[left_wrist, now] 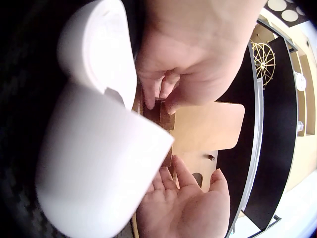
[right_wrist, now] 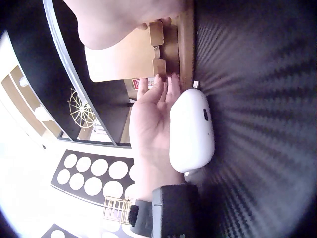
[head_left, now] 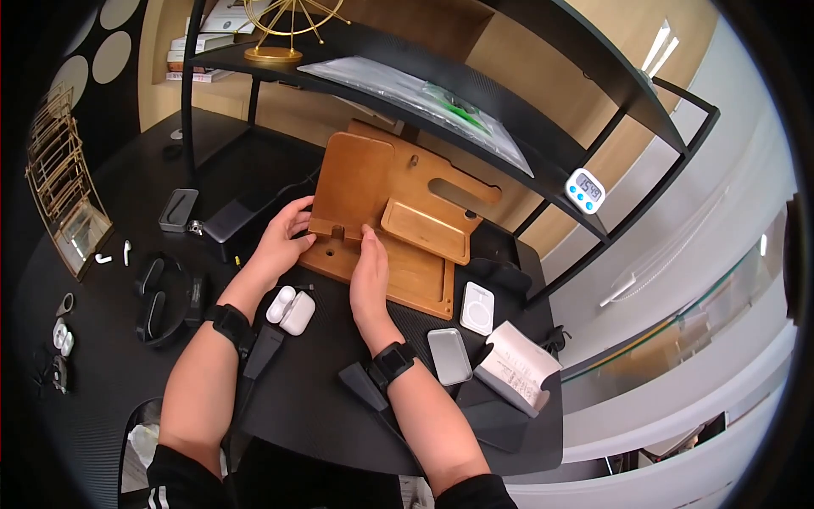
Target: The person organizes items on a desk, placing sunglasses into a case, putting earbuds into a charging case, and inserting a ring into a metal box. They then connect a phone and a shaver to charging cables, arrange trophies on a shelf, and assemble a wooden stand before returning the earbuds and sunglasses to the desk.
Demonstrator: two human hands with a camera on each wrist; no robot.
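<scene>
A brown wooden stand [head_left: 352, 182] with an upright panel, a notched front ledge and a raised tray [head_left: 426, 232] stands on its wooden base [head_left: 415, 284]. At the ledge's left end, my left hand [head_left: 280, 246] grips the stand between thumb and fingers; that hand also shows in the right wrist view [right_wrist: 153, 116]. My right hand [head_left: 370, 276] touches the ledge's right side with extended fingers. The left wrist view shows its palm [left_wrist: 185, 210] facing inward and the thumb held apart. Parts of the fingertips are hidden by the wood.
An open white earbud case [head_left: 297, 314] lies between the forearms. To the right are a white power pack [head_left: 477, 307], a shallow grey tray [head_left: 448, 356] and an opened box [head_left: 517, 366]. Black headphones [head_left: 153, 301] lie left; a shelf with a timer [head_left: 585, 191] rises behind.
</scene>
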